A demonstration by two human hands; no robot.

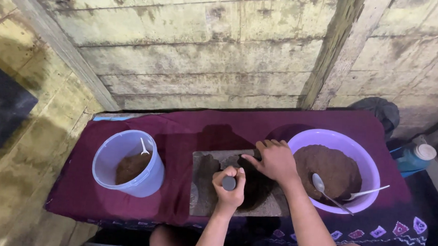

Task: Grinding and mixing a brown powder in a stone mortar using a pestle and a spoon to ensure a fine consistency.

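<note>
The left hand (229, 186) is wrapping its fingers (218, 178) tightly around a dark round-ended handle (229, 183), standing upright over the grey stone slab (209, 189) at the worktop's (177, 135) centre. The right hand (275, 160) is lying flat, fingers (269, 144) close together, on the dark brown mass (253, 184) covering the slab. At three o'clock a purple basin (351, 145) is holding brown paste and two spoons (327, 189); at nine o'clock a pale bucket (125, 147) is holding more.

There were two hands (277, 160), one bucket (129, 163), one basin (335, 169), three spoons (319, 183), one stone slab (204, 189), one bottle (415, 157) and one cloth (177, 125).
</note>
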